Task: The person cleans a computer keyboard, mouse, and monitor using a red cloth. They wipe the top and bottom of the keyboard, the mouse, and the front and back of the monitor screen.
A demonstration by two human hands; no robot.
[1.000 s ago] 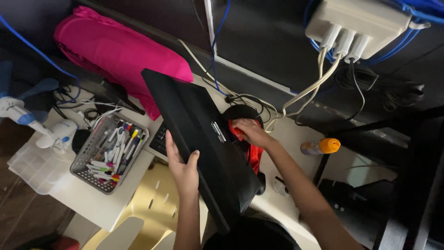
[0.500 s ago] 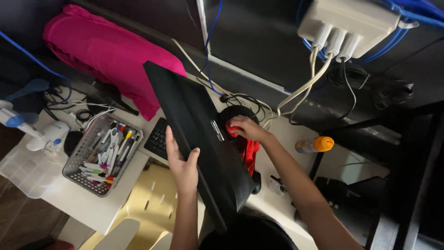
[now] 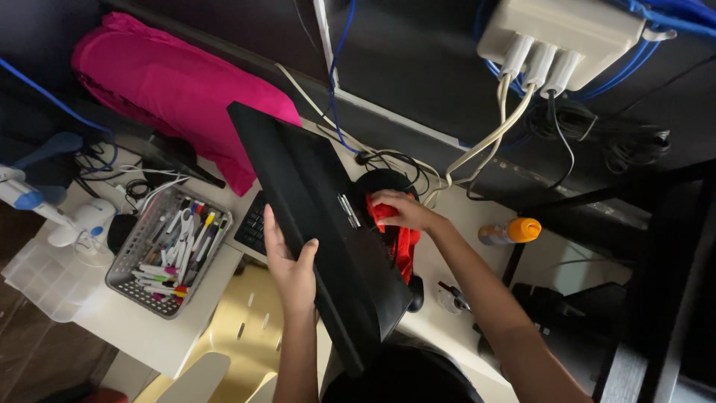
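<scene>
A black flat monitor (image 3: pixel 313 216) stands tilted on the white desk (image 3: pixel 142 328), seen from above. My left hand (image 3: pixel 289 263) grips its front edge near the lower middle. Behind the monitor, my right hand (image 3: pixel 399 210) presses a red cloth (image 3: pixel 399 239) against the black stand. A dark keyboard (image 3: pixel 253 224) peeks out under the monitor's left side.
A mesh basket of pens (image 3: pixel 170 250) sits left of the monitor. A pink bag (image 3: pixel 171 89) lies at the back left. An orange-capped bottle (image 3: pixel 511 231) lies on the right. Cables (image 3: pixel 477 149) run to a white power strip (image 3: pixel 559 33). A yellow chair (image 3: pixel 231 343) is below.
The view has shifted slightly. Both hands stay on the monitor and the cloth, with my right hand a little lower on the stand.
</scene>
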